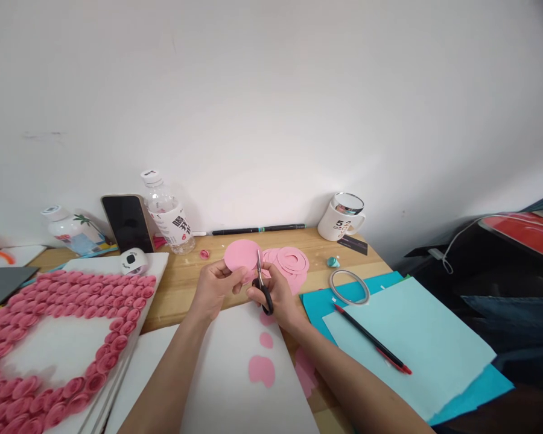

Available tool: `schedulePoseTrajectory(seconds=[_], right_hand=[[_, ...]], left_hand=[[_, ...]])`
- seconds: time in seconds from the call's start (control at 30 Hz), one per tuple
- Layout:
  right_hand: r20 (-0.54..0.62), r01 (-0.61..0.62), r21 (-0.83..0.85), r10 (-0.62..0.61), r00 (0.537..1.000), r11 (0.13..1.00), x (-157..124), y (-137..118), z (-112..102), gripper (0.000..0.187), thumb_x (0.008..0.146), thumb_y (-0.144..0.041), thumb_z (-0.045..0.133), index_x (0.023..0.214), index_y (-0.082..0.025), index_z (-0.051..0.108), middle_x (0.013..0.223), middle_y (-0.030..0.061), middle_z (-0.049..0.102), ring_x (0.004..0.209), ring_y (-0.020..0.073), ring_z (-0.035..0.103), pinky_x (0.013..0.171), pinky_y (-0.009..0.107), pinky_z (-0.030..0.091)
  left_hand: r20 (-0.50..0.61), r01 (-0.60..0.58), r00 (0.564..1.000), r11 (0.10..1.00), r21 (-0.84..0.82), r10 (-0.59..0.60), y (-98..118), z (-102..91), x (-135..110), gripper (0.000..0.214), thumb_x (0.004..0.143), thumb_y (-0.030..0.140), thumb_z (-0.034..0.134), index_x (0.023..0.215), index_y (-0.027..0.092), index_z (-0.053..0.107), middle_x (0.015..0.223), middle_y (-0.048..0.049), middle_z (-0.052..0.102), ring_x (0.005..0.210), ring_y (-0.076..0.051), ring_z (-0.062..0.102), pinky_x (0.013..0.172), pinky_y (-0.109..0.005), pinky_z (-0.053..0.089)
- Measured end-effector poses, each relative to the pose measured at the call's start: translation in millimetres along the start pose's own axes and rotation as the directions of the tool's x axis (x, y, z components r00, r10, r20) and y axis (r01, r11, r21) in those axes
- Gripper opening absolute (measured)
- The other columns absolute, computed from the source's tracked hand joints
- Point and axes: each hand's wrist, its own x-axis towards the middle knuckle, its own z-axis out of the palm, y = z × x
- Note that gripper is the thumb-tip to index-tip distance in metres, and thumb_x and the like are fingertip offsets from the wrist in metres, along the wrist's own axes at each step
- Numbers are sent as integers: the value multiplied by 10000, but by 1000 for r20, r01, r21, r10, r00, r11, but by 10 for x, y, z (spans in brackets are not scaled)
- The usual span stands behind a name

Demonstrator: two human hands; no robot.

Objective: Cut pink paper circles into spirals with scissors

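My left hand (219,284) pinches the lower edge of a round pink paper disc (242,255), held up over the table. In my right hand (274,290) is a pair of scissors (264,289) with black handles, its blades pointing up at the disc's right edge. Whether the blades have cut into the paper I cannot tell. Just behind my right hand lies a pile of pink paper spirals and rings (292,260). Below my hands, a white board (226,374) carries several pink paper scraps (262,370).
On the left, a white panel (63,346) bears rows of pink paper rosettes. Along the wall stand a phone (127,223), a water bottle (169,217) and a mug (339,220). To the right lie blue sheets (416,337), a pen (371,337) and a ring (349,287).
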Motion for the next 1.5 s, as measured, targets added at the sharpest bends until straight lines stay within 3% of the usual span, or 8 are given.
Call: schedulePoseTrajectory(seconds=[0.4,0.57,0.7,1.5], right_hand=[[39,-25,-5,26,999,1000,5,51,-9,529,650,-360,744,1016,-214,391,505,-109,473,427,72,385,418,180,271],[37,41,61,-44,998,997,18,51,-6,593,611,-362,787,1030,-228,389,646,-61,537,564,113,503,557,242,391],[51,73,87,-77,996,994,20,59,-12,604,619,-365,791,1050,-242,386,702,-41,535,663,144,538,648,279,422],[32,25,47,-26,999,999,4,0,-11,555,624,-364,763,1019,-207,407,584,-74,497,483,74,378,454,195,281]], left_hand=[[-28,26,999,993,-113,-29,18,68,-19,272,638,306,717,511,148,536,405,46,464,406,-58,390,445,-217,322],[-4,37,999,997,-72,-37,-13,59,-13,263,625,313,728,517,140,562,446,38,495,424,-60,406,464,-221,339],[4,38,999,998,-52,-38,-14,78,-16,248,616,315,732,532,128,594,480,19,525,450,-69,433,470,-220,347],[-11,8,1000,999,-32,-8,11,41,-5,261,612,319,725,537,134,557,434,40,473,410,-57,388,426,-209,305]])
